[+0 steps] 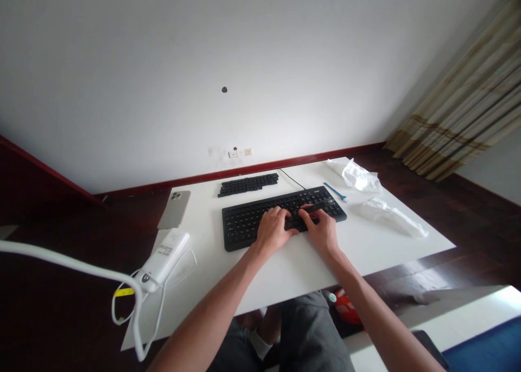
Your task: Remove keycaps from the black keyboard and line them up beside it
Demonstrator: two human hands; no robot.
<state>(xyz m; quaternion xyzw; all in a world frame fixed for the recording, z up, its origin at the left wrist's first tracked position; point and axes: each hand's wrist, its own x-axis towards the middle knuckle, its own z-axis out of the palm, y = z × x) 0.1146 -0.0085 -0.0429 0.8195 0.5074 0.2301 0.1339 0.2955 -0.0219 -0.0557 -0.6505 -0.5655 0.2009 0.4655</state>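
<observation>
A black keyboard point(244, 225) lies slightly angled on the white table. My left hand point(273, 228) rests on its middle, fingers bent down over the keys and thumb apart at the front edge. To the right of it, my right hand point(321, 228) is closed, thumb and fingers pinching a slim dark tool point(319, 205) above the keyboard's right part; its exact kind is unclear. Behind the keyboard sit rows of loose black keycaps point(249, 184). A thin blue tool point(335, 191) lies by the keyboard's right end.
Crumpled white plastic bags point(358, 175) lie on the table's right side. At the left are a phone point(174, 209) and a white power strip point(165, 257) with a looping cable point(73, 261). The keyboard's cord point(292, 179) runs toward the wall.
</observation>
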